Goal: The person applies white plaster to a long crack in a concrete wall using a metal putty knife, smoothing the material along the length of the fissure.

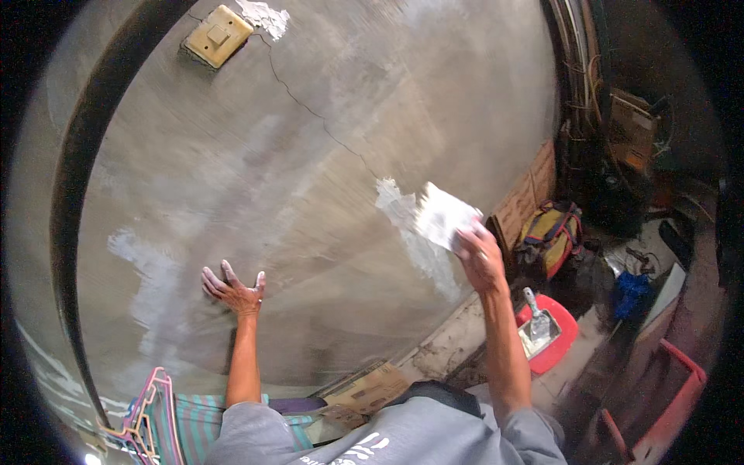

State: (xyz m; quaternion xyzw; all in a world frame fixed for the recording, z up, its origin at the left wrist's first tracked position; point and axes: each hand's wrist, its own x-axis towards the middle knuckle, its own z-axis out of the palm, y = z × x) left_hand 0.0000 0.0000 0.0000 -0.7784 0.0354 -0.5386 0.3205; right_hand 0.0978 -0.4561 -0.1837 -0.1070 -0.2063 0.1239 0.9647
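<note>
My left hand (235,289) rests on the grey plastered wall (294,194), fingers spread, their tips dusted white. My right hand (478,258) grips a white, squarish flat spreader (445,215) smeared with putty. It is held at the wall beside a fresh white patch (411,240) at the lower end of a long crack; whether it touches cannot be told. Higher up, a cream switch plate (218,36) has more white filler next to it. Below my right arm, a tray (533,343) of pale putty with a metal scraper (540,322) lies on a red plastic seat (564,329).
A black pipe (71,163) runs down the left. Hangers (151,395) and striped cloth (190,422) are at lower left. At right are cables (577,62), boards (521,190), a cardboard box (632,132), a yellow bag (550,232), a blue bundle (632,291) and red plastic furniture (678,364).
</note>
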